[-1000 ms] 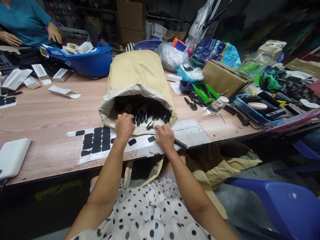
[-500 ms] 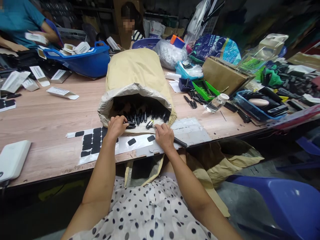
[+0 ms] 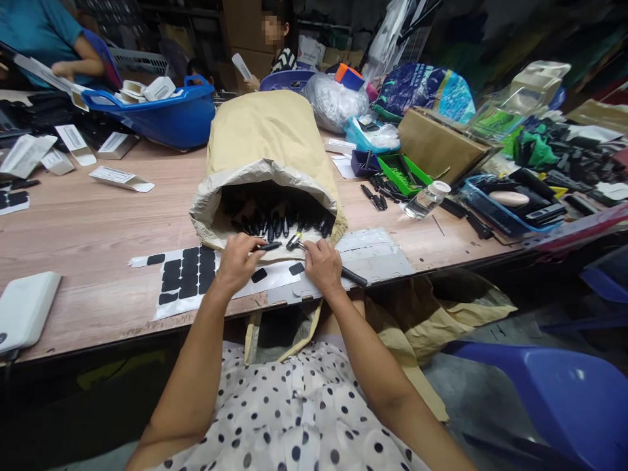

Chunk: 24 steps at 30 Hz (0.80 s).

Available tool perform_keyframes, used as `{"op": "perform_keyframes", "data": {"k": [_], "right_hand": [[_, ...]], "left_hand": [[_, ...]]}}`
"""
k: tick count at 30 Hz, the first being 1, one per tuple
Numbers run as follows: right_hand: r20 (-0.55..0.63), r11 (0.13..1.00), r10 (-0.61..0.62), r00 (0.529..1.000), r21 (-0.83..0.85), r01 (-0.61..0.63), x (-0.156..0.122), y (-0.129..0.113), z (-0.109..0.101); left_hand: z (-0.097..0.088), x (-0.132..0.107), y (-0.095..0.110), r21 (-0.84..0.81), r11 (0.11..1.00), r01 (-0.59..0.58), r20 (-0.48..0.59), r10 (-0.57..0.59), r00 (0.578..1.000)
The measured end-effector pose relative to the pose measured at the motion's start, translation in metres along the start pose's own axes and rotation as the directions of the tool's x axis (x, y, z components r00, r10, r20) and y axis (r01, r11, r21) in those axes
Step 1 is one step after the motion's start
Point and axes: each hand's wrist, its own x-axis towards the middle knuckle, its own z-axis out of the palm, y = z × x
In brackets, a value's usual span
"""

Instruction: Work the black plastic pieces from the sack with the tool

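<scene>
Shifted rightward and slightly toward the person since half a second ago, the left hand now brings a slim black piece close to the hammer, while the right hand keeps its place. Largest of all, the wood-grain table spans the view, and on it a tan sack lies at 12 o'clock from the person, mouth facing back and cuff folded. Toward 11 o'clock, farther off, sits a blue basin of white boxes. A grey board reaches out to 3 o'clock of the right hand, and a white sheet of black patches spreads to 9 o'clock of the left. As for progress, one piece is out and in hand, while many black pieces lie inside the sack; whether those are waiting or finished cannot be told. Right fingers close around the hammer near its head, which points to about 10 o'clock, the dark handle trailing to 4. Smallest, the slim piece is pinched by the left fingertips, jutting to about 2 o'clock from that hand, its tip just short of the hammer's head.
</scene>
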Motion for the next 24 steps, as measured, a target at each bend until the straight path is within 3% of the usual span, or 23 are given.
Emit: {"op": "perform_keyframes", "data": {"k": [2,9,16,20,24], "right_hand": [[0.008,1.0,0.004,1.0,0.003,-0.004,0.0,0.0,-0.001],[0.001,0.998,0.001,1.0,0.056,-0.001,0.002,0.004,-0.002],[-0.15,0.957,-0.011,0.989,0.284,0.054,-0.012,0.002,-0.023],[-0.13,0.899,-0.008,0.991,0.434,0.065,-0.023,-0.001,-0.031],[-0.102,0.891,-0.022,0.995,0.449,0.065,-0.03,-0.004,-0.034]], "left_hand": [[0.01,-0.012,0.007,-0.023,0.998,-0.055,0.036,0.055,0.998],[0.045,-0.019,0.011,-0.004,1.0,-0.006,0.035,0.006,0.999],[0.049,-0.019,0.008,-0.063,0.998,-0.019,0.021,0.02,1.0],[0.051,-0.017,0.008,-0.093,0.995,0.028,0.026,-0.026,0.999],[0.051,-0.015,0.011,-0.125,0.989,0.082,0.046,-0.077,0.996]]}}
